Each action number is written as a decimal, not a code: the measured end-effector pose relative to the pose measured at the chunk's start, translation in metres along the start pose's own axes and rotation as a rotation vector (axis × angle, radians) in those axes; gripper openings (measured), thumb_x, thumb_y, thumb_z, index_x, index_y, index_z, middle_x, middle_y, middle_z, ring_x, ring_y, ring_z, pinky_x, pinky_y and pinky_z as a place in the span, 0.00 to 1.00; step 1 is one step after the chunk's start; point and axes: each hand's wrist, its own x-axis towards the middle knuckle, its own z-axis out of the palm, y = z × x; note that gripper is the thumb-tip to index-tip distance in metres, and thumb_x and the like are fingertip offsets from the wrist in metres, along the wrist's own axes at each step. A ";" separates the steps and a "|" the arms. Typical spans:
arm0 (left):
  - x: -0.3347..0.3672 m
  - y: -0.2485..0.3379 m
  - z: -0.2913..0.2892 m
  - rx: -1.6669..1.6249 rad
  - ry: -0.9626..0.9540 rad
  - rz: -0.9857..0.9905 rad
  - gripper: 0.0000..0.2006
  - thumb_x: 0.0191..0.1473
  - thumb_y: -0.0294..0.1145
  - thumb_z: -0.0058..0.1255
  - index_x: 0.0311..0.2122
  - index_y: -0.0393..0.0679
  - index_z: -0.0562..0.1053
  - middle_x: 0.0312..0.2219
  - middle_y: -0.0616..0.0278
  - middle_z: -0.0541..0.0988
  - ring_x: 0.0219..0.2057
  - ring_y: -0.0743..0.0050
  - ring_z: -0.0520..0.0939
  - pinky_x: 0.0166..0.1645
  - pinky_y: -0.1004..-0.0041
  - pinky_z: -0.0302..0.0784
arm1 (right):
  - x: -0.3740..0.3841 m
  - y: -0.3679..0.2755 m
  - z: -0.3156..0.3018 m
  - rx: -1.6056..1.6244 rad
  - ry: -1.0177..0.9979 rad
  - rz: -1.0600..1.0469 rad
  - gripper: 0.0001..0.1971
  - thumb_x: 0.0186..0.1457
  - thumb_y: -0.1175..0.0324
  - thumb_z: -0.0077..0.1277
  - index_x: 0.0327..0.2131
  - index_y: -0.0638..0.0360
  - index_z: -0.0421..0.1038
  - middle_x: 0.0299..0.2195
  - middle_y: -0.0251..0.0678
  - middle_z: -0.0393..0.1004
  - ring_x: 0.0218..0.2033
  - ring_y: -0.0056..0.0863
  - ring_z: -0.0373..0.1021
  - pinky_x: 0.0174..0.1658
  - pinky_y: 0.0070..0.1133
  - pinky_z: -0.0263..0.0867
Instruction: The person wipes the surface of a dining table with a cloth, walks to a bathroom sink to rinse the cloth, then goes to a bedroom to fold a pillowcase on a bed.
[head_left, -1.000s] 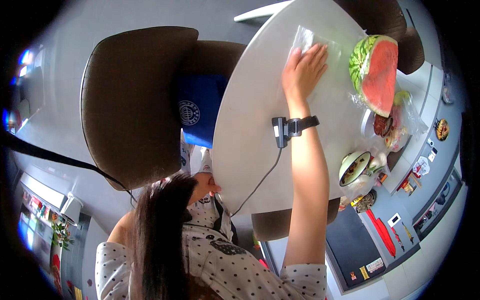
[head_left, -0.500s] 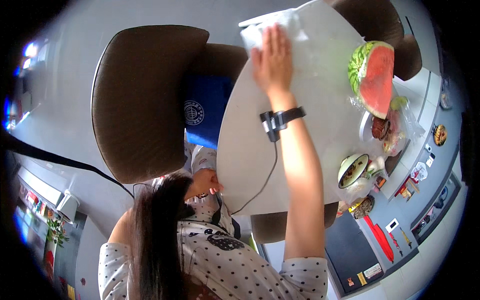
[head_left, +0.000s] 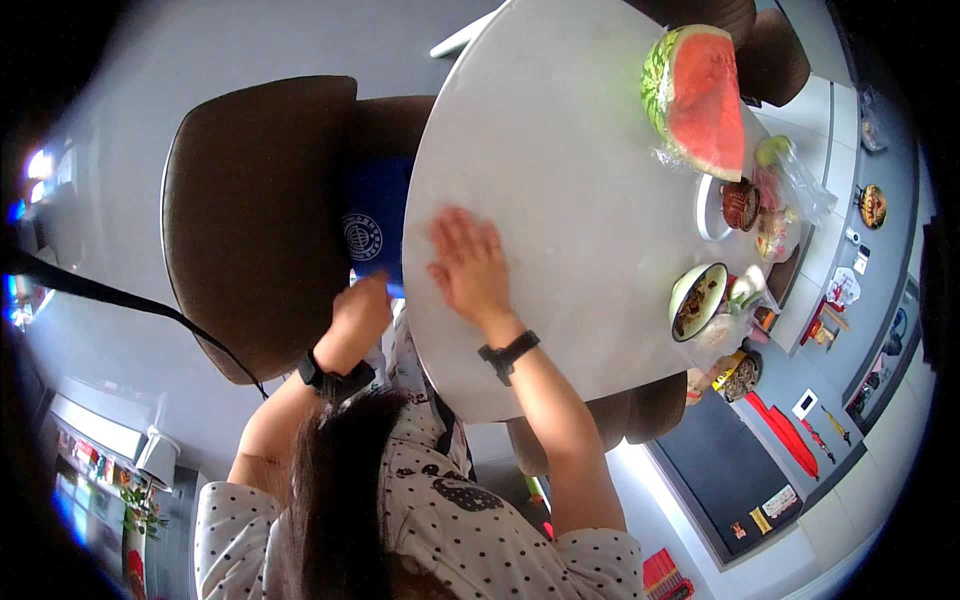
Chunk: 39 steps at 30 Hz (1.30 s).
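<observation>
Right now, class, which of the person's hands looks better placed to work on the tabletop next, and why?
Probably the right hand: it is open, palm down, over the white table. The left hand is beyond the table's edge, near the blue item.

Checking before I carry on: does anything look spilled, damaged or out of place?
No spill or damage stands out on the white curved-edge table. Slightly untidy: clear, crumpled plastic film bunched by the cut red watermelon with striped green rind. The white dark-rimmed bowl looks tilted, but fisheye distortion may explain that.
</observation>
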 end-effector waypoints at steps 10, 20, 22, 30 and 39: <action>0.097 0.137 -0.062 -0.383 0.423 0.779 0.16 0.45 0.23 0.48 0.43 0.37 0.66 0.44 0.48 0.68 0.49 0.50 0.67 0.52 0.62 0.62 | 0.058 0.087 -0.040 -0.181 0.229 0.293 0.28 0.52 0.59 0.40 0.54 0.60 0.51 0.57 0.43 0.48 0.58 0.40 0.45 0.57 0.40 0.40; 0.162 0.220 -0.010 0.256 0.267 0.683 0.33 0.50 0.58 0.35 0.56 0.48 0.55 0.59 0.61 0.48 0.60 0.58 0.43 0.58 0.46 0.36 | -0.013 0.109 -0.081 0.647 0.648 0.537 0.10 0.46 0.76 0.48 0.36 0.64 0.70 0.41 0.43 0.69 0.47 0.39 0.62 0.54 0.31 0.52; 0.182 0.234 -0.018 0.398 0.342 0.705 0.33 0.49 0.59 0.36 0.57 0.52 0.54 0.59 0.64 0.48 0.60 0.60 0.44 0.58 0.47 0.37 | -0.041 0.107 -0.090 0.672 0.723 0.689 0.06 0.48 0.79 0.45 0.31 0.65 0.71 0.36 0.41 0.72 0.43 0.35 0.67 0.50 0.27 0.58; 0.310 0.264 -0.094 0.628 0.731 0.746 0.24 0.52 0.35 0.30 0.55 0.39 0.54 0.55 0.49 0.54 0.58 0.53 0.51 0.60 0.57 0.42 | -0.112 0.088 -0.098 0.824 0.710 0.890 0.06 0.50 0.79 0.43 0.31 0.64 0.71 0.34 0.39 0.73 0.38 0.29 0.69 0.40 0.21 0.66; 0.259 0.228 -0.049 0.865 0.596 0.951 0.26 0.54 0.42 0.33 0.58 0.49 0.51 0.57 0.61 0.52 0.59 0.62 0.51 0.60 0.57 0.42 | -0.185 0.070 -0.089 0.912 0.680 0.910 0.07 0.50 0.80 0.42 0.31 0.65 0.71 0.33 0.40 0.73 0.38 0.31 0.69 0.42 0.23 0.65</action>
